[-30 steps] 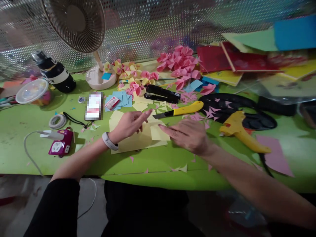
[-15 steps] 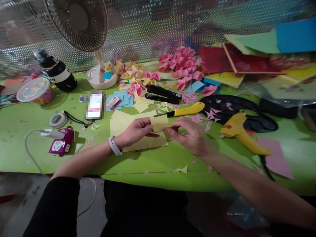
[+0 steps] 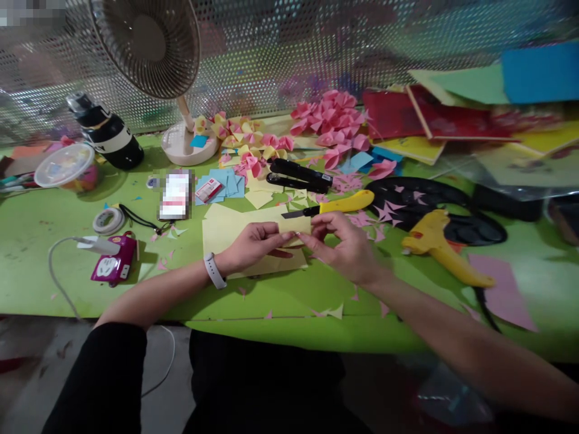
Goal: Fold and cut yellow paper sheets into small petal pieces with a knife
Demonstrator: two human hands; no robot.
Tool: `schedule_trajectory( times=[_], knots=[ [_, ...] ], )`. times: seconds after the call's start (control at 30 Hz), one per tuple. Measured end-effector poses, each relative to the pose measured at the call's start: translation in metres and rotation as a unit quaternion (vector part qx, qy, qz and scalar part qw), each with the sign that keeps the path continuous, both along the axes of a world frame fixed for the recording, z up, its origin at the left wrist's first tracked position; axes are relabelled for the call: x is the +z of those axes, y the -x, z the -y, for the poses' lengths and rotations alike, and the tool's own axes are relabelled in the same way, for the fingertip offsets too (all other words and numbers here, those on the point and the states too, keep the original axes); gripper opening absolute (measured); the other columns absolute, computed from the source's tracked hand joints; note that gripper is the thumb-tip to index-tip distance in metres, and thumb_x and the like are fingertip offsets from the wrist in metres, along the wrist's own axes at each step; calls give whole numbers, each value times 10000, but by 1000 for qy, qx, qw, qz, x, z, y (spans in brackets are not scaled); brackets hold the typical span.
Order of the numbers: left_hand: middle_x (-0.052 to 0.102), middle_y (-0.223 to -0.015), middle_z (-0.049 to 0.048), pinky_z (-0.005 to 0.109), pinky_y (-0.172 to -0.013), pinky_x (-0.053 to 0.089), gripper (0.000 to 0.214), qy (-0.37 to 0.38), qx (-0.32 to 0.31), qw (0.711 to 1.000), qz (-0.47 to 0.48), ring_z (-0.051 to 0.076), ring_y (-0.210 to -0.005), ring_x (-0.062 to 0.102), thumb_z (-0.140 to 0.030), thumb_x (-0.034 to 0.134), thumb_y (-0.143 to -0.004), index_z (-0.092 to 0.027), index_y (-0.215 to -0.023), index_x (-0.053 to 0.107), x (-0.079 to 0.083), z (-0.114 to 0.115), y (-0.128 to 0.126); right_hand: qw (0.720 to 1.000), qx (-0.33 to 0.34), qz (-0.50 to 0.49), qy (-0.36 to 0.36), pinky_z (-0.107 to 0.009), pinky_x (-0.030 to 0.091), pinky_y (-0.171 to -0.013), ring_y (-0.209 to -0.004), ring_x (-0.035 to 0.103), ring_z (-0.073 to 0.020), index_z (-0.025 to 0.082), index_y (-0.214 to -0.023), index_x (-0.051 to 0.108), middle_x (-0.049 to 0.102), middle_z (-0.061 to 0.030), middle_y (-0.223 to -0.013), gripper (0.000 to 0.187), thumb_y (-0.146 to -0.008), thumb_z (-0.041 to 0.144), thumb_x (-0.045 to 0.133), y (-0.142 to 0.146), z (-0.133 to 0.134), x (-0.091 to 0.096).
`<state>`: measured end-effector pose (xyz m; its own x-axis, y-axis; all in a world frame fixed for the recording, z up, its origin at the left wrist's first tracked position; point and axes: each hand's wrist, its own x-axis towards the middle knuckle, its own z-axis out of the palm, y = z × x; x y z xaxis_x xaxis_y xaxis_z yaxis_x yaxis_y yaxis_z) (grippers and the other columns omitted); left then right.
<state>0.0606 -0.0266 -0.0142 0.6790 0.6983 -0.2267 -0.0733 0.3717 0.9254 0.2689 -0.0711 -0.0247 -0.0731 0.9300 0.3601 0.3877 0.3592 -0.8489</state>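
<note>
Both my hands hold one small yellow paper square (image 3: 295,226) just above the green table (image 3: 54,283). My left hand (image 3: 253,246), with a white wristband, pinches its left side. My right hand (image 3: 346,246) pinches its right side between thumb and fingers. Under them lies a stack of larger yellow sheets (image 3: 226,232). A yellow-handled craft knife (image 3: 337,205) lies just beyond my right hand.
A yellow glue gun (image 3: 441,247), a black stapler (image 3: 296,173), pink and yellow folded paper flowers (image 3: 332,120), blue paper squares (image 3: 226,181), a fan (image 3: 154,48), a black bottle (image 3: 108,135), a tape roll (image 3: 107,220) and coloured card sheets (image 3: 452,114) crowd the table. Paper scraps lie near the front edge.
A second ago my hands lay flat over the yellow sheets. They picked up one small yellow square and now hold it between them, folded narrower.
</note>
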Motion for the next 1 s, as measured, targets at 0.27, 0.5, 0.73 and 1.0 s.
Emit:
schedule_trajectory(
  times=[0.27, 0.5, 0.73, 1.0],
  knots=[
    [416, -634, -80, 341, -815, 608, 486, -19, 1, 1000, 9, 73, -672, 591, -449, 825, -784, -140, -657, 472, -4, 1, -2, 980, 22, -105, 166, -273, 466, -394, -534, 574, -149, 238, -849, 621, 605, -12, -702, 376, -868, 607, 685, -2, -2, 3],
    [412, -652, -88, 357, -818, 624, 477, -16, -2, 1000, 20, 42, -626, 502, -430, 838, -771, -152, -700, 457, -6, 1, -3, 981, 36, -110, 153, -240, 446, -381, -490, 542, -118, 234, -807, 635, 587, 11, -645, 332, -862, 548, 726, -3, -4, 0],
    [447, -644, -85, 345, -808, 626, 468, 0, 6, 1000, 23, 53, -646, 533, -421, 864, -740, -145, -716, 487, -8, 0, -3, 981, 49, -103, 154, -235, 429, -368, -473, 537, -115, 243, -814, 635, 591, 20, -624, 282, -895, 505, 701, -5, -4, -3],
    [523, -683, -67, 334, -821, 616, 451, 6, 4, 1000, 12, 62, -678, 585, -425, 870, -731, -130, -752, 529, -6, 1, -2, 988, 51, -81, 122, -235, 402, -374, -467, 518, -110, 244, -794, 646, 594, 20, -613, 242, -906, 453, 693, -5, -4, -2]
  ],
)
